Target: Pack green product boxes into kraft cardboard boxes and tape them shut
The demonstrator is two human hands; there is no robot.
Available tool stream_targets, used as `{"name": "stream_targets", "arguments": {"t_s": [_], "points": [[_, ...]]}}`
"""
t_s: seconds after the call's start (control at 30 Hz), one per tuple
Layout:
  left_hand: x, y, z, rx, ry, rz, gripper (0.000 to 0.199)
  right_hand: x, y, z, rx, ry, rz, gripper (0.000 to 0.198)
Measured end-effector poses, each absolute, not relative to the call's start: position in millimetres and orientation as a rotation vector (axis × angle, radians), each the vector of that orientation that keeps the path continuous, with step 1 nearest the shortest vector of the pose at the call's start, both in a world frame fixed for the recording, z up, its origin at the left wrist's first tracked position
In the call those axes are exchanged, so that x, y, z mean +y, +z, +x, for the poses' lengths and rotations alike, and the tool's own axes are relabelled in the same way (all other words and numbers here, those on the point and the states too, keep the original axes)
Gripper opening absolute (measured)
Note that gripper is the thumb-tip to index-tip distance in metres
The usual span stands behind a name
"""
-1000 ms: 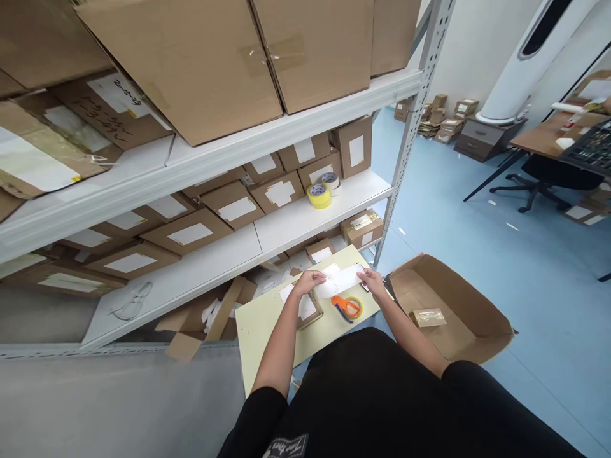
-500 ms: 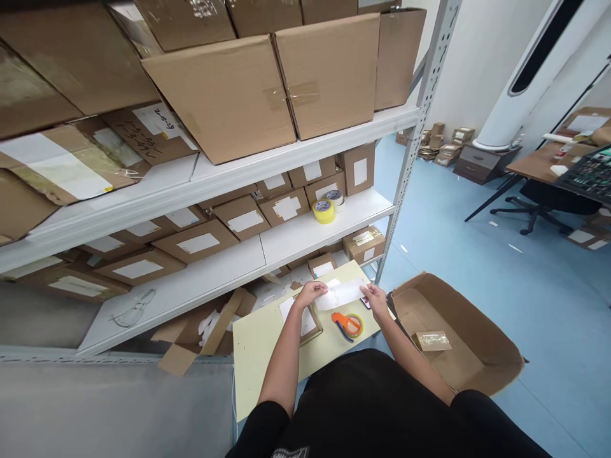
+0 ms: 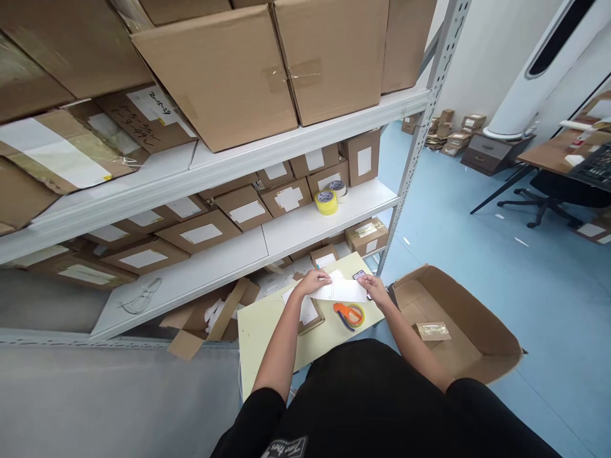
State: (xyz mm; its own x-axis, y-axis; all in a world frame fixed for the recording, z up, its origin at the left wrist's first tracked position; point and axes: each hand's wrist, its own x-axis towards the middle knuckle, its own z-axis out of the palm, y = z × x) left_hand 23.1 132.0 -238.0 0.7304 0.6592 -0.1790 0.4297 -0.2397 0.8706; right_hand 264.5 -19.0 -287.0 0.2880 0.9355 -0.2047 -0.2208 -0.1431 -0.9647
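Stretched between my two hands is a white sheet of paper [image 3: 346, 291], held above the pale yellow table [image 3: 265, 337]. My left hand [image 3: 312, 282] pinches its left end, and my right hand [image 3: 373, 287] grips the right end. Under the sheet and my left forearm lies a flat cardboard box [image 3: 312, 318] with a white label, partly hidden. An orange tape dispenser [image 3: 348, 313] with a yellow roll sits on the table just below the paper. Close to my right fingers, a phone [image 3: 359, 275] shows partly.
A large open carton [image 3: 496, 362] at the right holds a small taped box [image 3: 433, 331]. Shelving [image 3: 305, 137] full of cardboard boxes rises ahead, with yellow tape [image 3: 326, 202] on its middle shelf. Another open carton [image 3: 191, 343] stands left of the table.
The paper has turned and come slightly lower, its face now looking blank. More of the phone shows by my right hand. My view has shifted a little.
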Motion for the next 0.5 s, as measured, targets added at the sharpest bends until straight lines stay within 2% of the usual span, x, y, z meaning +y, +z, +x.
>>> {"name": "stream_targets", "arguments": {"t_s": [0.3,0.5], "points": [[137,-246,6,0.987,0.465,1.787,0.041,-19,-295,276,-0.608,0.928,-1.407,0.053],[144,-252,30,1.118,0.507,1.809,0.031,-15,-276,262,-0.687,1.081,-1.291,0.052]]}}
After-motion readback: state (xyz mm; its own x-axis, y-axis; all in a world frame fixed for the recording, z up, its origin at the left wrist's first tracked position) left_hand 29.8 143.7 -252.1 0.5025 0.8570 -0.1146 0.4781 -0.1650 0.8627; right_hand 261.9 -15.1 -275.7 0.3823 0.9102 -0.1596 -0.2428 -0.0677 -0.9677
